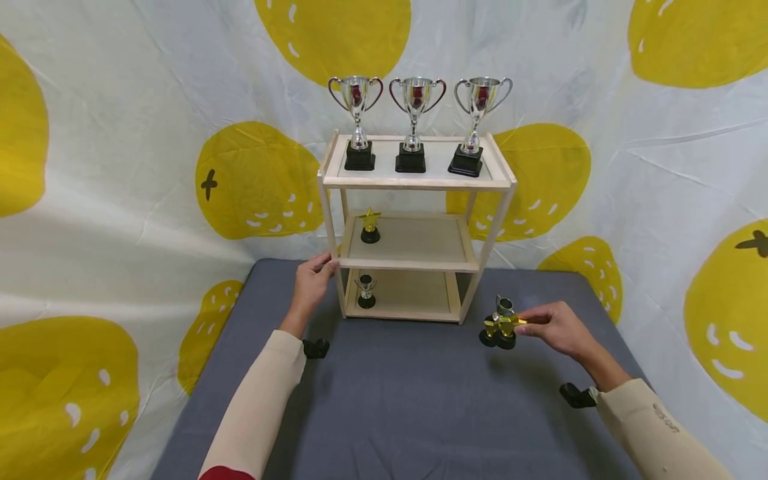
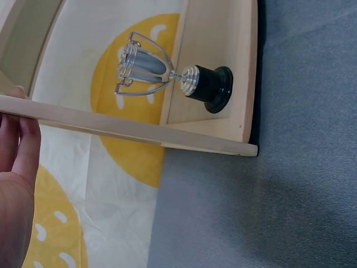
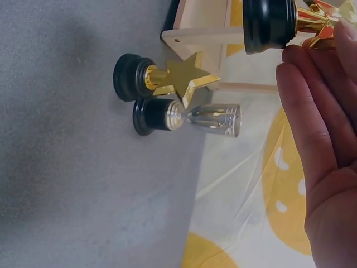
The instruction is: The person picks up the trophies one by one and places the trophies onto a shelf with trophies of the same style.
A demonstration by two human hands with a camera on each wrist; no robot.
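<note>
My left hand (image 1: 312,283) holds the left post of the wooden shelf (image 1: 408,265) at about middle-shelf height; in the left wrist view its fingers lie around the post. My right hand (image 1: 558,327) pinches a small gold star trophy (image 3: 270,25) by its star, the black base hanging clear above the table. Below it on the table stand a second gold star trophy (image 3: 187,78) and a small silver cup trophy (image 3: 215,120), side by side. Another star trophy (image 1: 370,230) is on the middle shelf's left, and a silver cup (image 2: 148,66) stands on the bottom shelf's left.
Three large silver cup trophies (image 1: 411,113) stand in a row on the top shelf, each on a black base. A grey cloth (image 1: 396,400) covers the table. Behind the shelf hangs a white cloth (image 1: 150,167) with big yellow fruit shapes.
</note>
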